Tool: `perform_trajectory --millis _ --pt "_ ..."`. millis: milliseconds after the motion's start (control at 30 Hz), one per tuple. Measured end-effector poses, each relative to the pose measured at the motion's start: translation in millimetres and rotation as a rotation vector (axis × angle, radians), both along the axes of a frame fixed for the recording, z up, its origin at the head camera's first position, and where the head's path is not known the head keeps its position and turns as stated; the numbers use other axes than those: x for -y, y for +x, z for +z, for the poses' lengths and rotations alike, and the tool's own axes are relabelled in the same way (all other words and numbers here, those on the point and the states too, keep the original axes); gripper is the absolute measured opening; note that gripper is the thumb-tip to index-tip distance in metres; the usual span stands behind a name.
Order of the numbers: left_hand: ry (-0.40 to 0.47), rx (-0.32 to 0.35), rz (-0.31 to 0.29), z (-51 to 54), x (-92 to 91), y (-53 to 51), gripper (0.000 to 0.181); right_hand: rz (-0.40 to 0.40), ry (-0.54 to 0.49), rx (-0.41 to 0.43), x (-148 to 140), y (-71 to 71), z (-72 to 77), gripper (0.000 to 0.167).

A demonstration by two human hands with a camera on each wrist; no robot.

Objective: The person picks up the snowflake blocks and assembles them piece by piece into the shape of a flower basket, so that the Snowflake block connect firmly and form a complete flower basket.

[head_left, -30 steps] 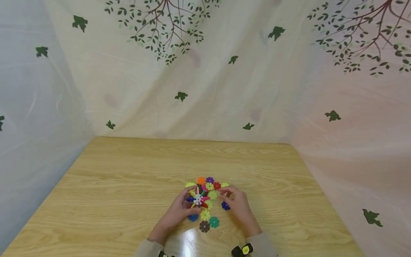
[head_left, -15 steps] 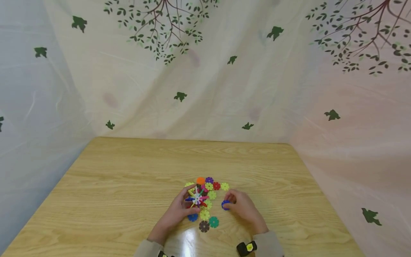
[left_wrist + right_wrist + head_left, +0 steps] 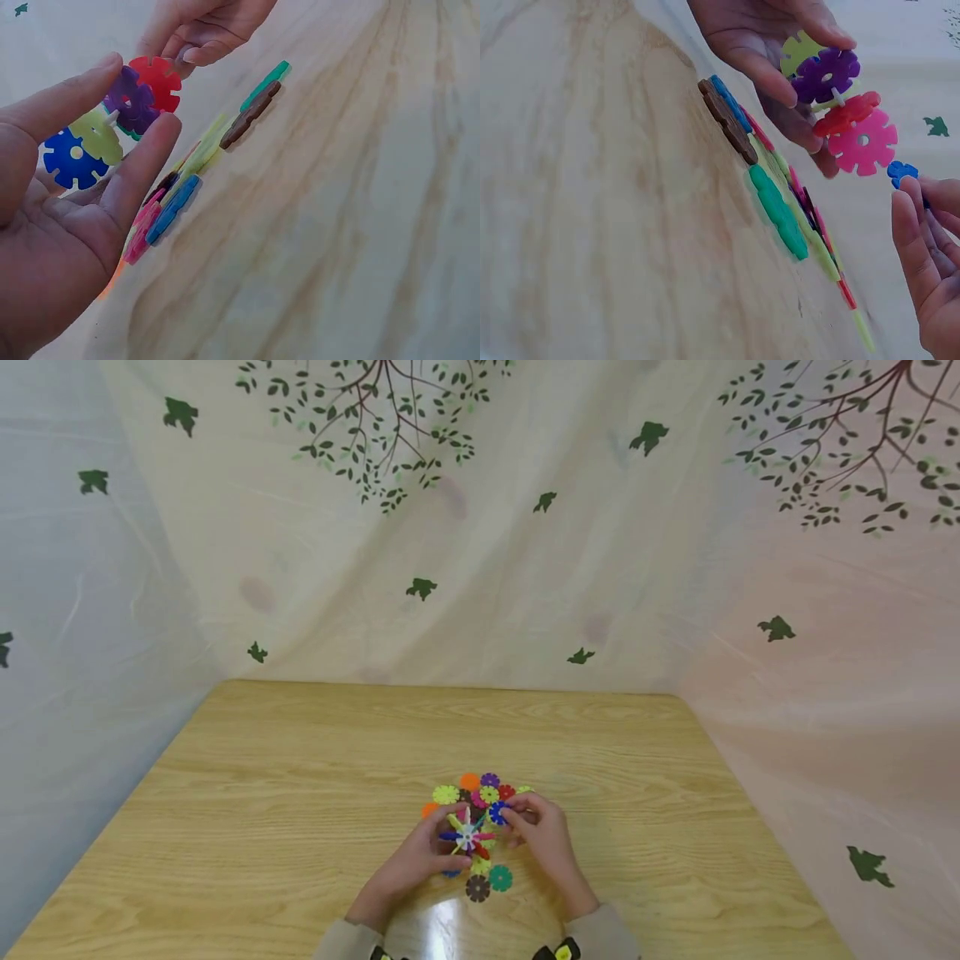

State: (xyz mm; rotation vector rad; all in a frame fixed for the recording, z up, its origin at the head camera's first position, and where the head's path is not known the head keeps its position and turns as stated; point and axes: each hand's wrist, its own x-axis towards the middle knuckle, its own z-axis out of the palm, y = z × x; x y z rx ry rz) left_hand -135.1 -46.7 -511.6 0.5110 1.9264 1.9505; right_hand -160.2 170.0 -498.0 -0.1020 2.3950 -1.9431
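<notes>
**Disc cluster [image 3: 468, 837] and separate blue disc [image 3: 496, 813], both held above a table [image 3: 300, 777]**

Head view: wide grip on the cluster, between thumb and fingers of the left hand [image 3: 414, 862]. Just beside it, the separate blue disc, in a narrow fingertip pinch of the right hand [image 3: 546, 839]. Lying on smooth, grained wood: two orange discs [image 3: 469, 781], one purple disc [image 3: 490, 779], one green disc [image 3: 501, 877], one brown disc [image 3: 477, 887] nearest the front; several yellow discs [image 3: 446, 794], count uncertain, partly covered. Behind: creased pale cloth [image 3: 487, 552], printed with two leafy branches [image 3: 405, 422].

Left wrist view: at least four discs countable in the cluster: blue, yellow, purple, red. Plastic-looking, thin, round, with slotted rims and centre holes. Joined at differing angles.

Right wrist view: at least four again, including one pink disc [image 3: 864, 142], petal-edged, near the separate blue disc. Below, scalloped edges along the wood.
</notes>
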Motion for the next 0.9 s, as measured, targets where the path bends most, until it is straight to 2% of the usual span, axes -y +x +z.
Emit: perform_trajectory --millis 333,533,733,900 --pt "-0.046 -0.019 -0.021 0.6 -0.5 3.0 0.077 0.018 0.084 -0.036 3.2 4.3 0.3 0.015" --pt "-0.096 -0.055 0.002 -1.7 -1.2 5.2 0.073 0.1 0.136 -0.093 2.9 7.4 -1.8 0.013" --pt "-0.188 -0.095 0.032 -4.3 0.0 5.1 0.073 0.201 0.121 -0.089 1.0 6.7 -3.1 0.013" --pt "-0.178 -0.098 0.019 -7.0 -1.1 3.2 0.073 0.234 0.144 -0.071 -1.4 2.6 -7.4 0.014"
